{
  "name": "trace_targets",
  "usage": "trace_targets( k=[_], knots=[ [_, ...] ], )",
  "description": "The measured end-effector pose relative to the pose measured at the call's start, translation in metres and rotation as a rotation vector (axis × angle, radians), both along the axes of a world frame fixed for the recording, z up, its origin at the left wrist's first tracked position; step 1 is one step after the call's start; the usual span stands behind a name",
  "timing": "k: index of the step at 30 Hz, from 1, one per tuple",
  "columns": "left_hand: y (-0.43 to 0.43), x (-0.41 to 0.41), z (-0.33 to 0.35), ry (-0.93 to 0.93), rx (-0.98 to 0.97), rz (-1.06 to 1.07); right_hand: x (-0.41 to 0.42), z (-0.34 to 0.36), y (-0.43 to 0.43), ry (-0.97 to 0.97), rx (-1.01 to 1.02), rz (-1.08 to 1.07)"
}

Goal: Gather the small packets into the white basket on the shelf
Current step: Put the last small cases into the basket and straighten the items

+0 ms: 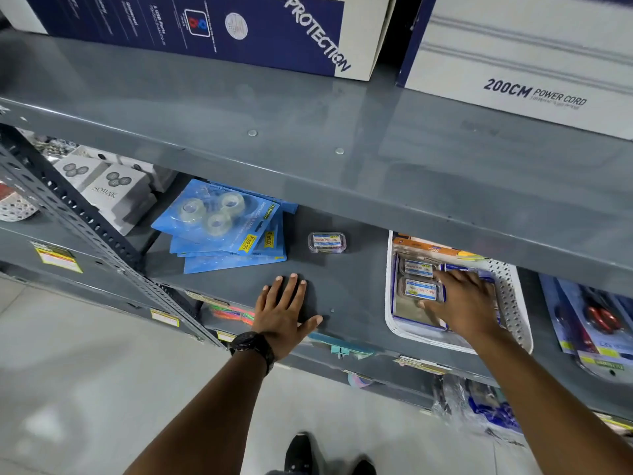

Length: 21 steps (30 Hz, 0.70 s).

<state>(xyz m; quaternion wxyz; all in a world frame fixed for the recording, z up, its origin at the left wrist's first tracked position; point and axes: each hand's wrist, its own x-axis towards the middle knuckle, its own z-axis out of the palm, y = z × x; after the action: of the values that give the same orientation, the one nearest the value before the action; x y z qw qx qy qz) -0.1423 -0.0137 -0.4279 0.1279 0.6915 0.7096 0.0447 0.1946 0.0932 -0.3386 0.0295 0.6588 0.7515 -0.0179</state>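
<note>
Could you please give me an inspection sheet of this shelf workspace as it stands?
Surface: grey metal shelf, bare between the hands.
Job's things: white basket holds labelled small packets; one loose packet lies outside, left of it.
Clutter: blue tape packs stacked at left; grey boxes beyond them.
Grippers: left hand flat on the shelf, empty; right hand inside the basket, fingers spread over the packets.
Cables: nothing seen.
Surroundings: large cartons on the shelf above; light floor below.
</note>
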Motion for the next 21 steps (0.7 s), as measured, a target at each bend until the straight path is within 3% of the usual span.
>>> trace_targets(
  k=[3,11,16,21],
  knots=[
    [0.0,0.001,-0.001,0.01,-0.004,0.001,-0.008,0.004,0.002,0.016,-0.007,-0.028],
    [0.0,-0.001,-0.005,0.005,-0.022,0.004,-0.085,0.02,0.032,0.323,0.025,0.079],
    [0.002,-0.001,-0.002,0.006,-0.043,0.0,-0.162,0.011,0.061,0.247,-0.144,0.356],
    [0.002,-0.002,-0.001,-0.003,-0.079,-0.001,-0.191,-0.006,0.074,0.08,-0.271,0.384]
  ],
)
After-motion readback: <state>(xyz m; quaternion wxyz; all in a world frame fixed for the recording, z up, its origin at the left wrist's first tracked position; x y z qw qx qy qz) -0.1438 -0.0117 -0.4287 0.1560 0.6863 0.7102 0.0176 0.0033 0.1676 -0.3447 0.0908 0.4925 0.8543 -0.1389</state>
